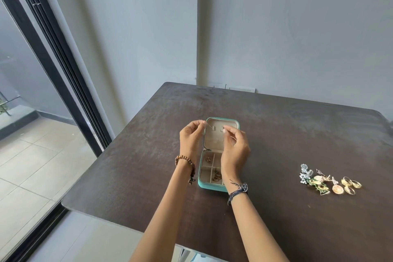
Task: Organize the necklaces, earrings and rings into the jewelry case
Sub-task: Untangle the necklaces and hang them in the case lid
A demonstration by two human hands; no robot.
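Left hand (191,134) raised over worktop (148,166), fingertips pinched on something too thin to identify. Teal jewelry case (221,153) lies open mid-worktop, gold pieces in lower compartments. Right hand (235,147) above case, fingertips pinched likewise. Loose earrings and rings (329,181) heaped well right.
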